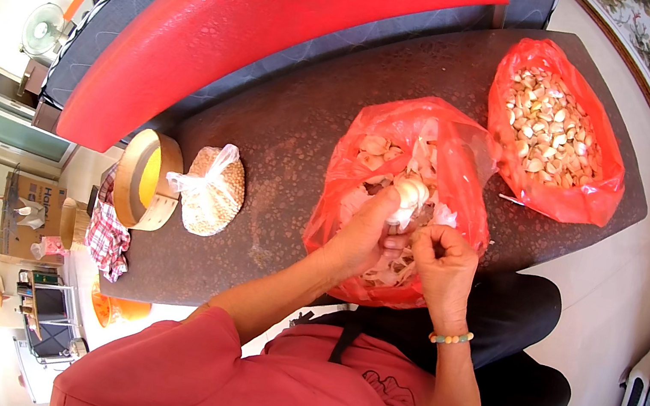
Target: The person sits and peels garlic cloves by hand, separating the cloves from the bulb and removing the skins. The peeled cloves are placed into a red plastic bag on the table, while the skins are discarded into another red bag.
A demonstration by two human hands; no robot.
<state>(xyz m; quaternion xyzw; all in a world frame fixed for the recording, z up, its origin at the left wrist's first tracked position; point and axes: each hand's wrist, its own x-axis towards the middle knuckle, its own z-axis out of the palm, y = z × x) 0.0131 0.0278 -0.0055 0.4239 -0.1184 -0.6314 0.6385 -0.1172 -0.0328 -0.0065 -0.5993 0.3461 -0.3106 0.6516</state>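
My left hand (367,230) grips a white garlic bulb (410,196), partly peeled, over an open red plastic bag (471,197). Close beside it is my right hand (446,265), thumb and forefinger pinched together at the bulb's near right side. Whether a bit of skin is between those fingertips is too small to tell. Papery garlic skins (384,272) fill much of the bag, and several garlic pieces (378,150) lie at its far left. A second red plastic bag (591,207), at the far right, holds many loose garlic cloves (550,128).
The dark table (280,195) also bears a tied clear bag of beige beans or kernels (214,200), a round wooden sieve (162,220) with yellow grain, and a checked cloth (108,243) at its left end. A red padded backrest (277,31) runs along the far side.
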